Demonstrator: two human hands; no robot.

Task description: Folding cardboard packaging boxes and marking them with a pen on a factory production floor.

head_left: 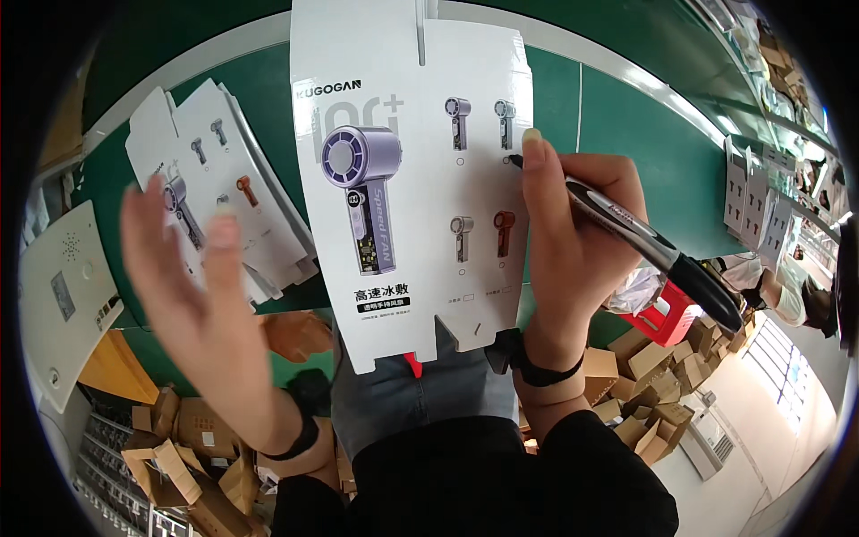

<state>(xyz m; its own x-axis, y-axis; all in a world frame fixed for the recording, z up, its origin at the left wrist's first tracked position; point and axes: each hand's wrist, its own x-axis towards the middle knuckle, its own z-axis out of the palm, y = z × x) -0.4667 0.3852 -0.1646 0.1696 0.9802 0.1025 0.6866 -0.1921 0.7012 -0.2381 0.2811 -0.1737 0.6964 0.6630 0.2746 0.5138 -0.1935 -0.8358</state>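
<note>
One flat white, fan-printed carton; right grip clamps marker, left grip spread.

Right of the white carton sheet, green tabletop lies open; stacked sheets obstruct leftward.

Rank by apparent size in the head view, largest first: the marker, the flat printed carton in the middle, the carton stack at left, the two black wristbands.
1. Flat printed carton
2. Carton stack, partly covered by the left hand
3. Marker
4. Left wristband and right wristband: too alike to rank
</note>
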